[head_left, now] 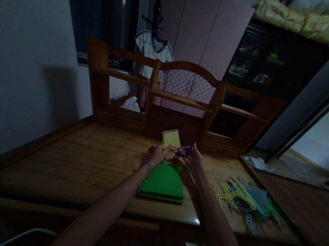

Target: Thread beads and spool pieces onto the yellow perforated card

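Note:
My left hand point(158, 156) is closed with its fingertips at the near edge of a yellow sheet point(172, 139), which has rows of small holes along its far and left edges. My right hand point(194, 164) is closed round a small purple craft punch point(190, 150). Between the hands are another purple punch point(180, 152) and a red punch point(175, 159). A second red punch point(152, 148) stands left of my left hand. Below both hands lies a stack of green foam-like sheets point(164, 181).
Yellow, green and blue cut strips point(243, 195) lie in a heap at the table's right side. A wooden shelf unit point(184, 97) rises along the back of the wooden table point(83, 160). Tiny yellow scraps are scattered near the punches.

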Tool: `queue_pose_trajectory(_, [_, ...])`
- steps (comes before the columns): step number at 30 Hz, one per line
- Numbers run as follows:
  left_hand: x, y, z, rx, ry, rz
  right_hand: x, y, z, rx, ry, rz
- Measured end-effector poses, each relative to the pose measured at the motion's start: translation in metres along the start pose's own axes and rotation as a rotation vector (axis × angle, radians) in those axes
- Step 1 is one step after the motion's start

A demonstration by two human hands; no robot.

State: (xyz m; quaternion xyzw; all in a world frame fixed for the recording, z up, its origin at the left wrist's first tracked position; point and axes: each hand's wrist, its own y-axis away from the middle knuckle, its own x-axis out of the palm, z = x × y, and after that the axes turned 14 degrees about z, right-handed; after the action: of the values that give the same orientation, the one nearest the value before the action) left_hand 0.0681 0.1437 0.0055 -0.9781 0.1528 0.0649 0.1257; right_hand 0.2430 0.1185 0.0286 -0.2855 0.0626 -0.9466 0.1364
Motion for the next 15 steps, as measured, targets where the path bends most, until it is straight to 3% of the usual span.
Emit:
queue_pose_trajectory(4, [-0.001,0.001,-0.003,-0.004,-0.048,-0.027,-0.004,-0.002,-0.003,-0.017,0.046,-0.077])
queue_pose_trajectory(10, [0.002,0.002,-0.003,0.004,-0.017,0.0,-0.005,0.001,-0.007,0.011,0.151,0.051])
queue_pose_trajectory(15, [0.002,0.002,-0.003,0.007,0.031,0.029,-0.005,0.0,-0.013,0.032,0.231,0.054])
